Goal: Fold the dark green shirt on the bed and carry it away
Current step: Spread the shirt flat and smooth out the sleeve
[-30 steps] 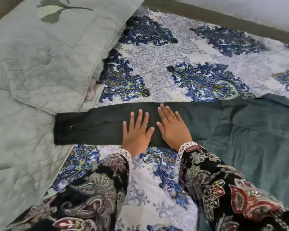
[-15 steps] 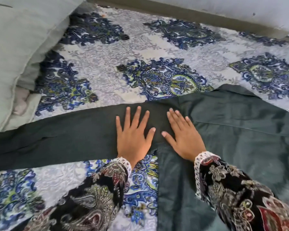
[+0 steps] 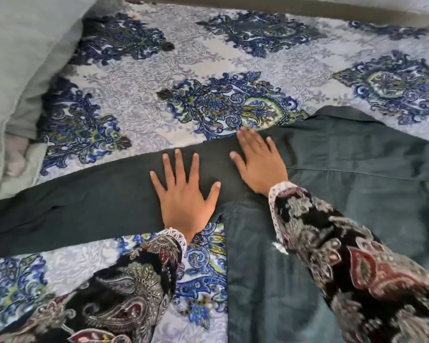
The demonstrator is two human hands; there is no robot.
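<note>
The dark green shirt (image 3: 344, 184) lies spread flat on the bed, its body at the right and one long sleeve stretched out to the left edge of the view. My left hand (image 3: 183, 194) presses flat on that sleeve with fingers spread. My right hand (image 3: 260, 164) lies flat close beside it, where the sleeve meets the shoulder, fingertips reaching the sleeve's far edge. Neither hand grips the cloth. The sleeve's cuff is out of view at the left.
The bed sheet (image 3: 139, 95) is white and grey with blue floral medallions. A pale green quilted pillow or cover (image 3: 18, 70) is piled at the left. A dark headboard or bed edge (image 3: 282, 6) runs along the top.
The view has swung right along the sleeve toward the shirt's body. Both hands have slid to the right over the sleeve, and my right hand now reaches up to the shoulder's far edge.
</note>
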